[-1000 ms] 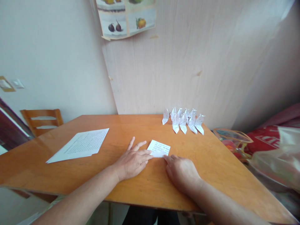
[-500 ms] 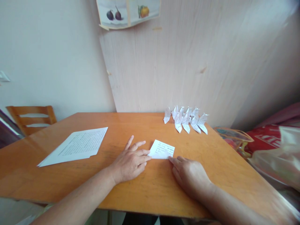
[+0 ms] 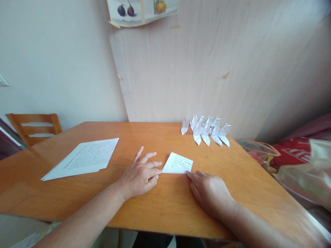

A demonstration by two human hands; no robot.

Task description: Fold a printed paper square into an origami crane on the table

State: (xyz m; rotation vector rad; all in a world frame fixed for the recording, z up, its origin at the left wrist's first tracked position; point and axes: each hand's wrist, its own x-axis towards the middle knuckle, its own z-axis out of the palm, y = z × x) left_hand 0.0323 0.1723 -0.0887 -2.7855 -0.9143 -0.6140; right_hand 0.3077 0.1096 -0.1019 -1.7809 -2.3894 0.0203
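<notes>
A small folded paper (image 3: 177,163) with printed text lies flat on the wooden table. Its lower right corner is under the fingertips of my right hand (image 3: 210,189), whose fingers are closed together and press it to the wood. My left hand (image 3: 141,175) is at the paper's left corner with its fingers spread, holding nothing. Whether a left fingertip still touches that corner is hard to tell.
Several folded paper figures (image 3: 206,131) stand at the table's back right. A stack of printed sheets (image 3: 85,158) lies to the left. Beyond the table are a wooden chair (image 3: 34,129) and, at right, bags (image 3: 294,153).
My left hand has slid left, off the paper, uncovering its left corner. My right hand stays at the right corner. The view has shifted slightly.
</notes>
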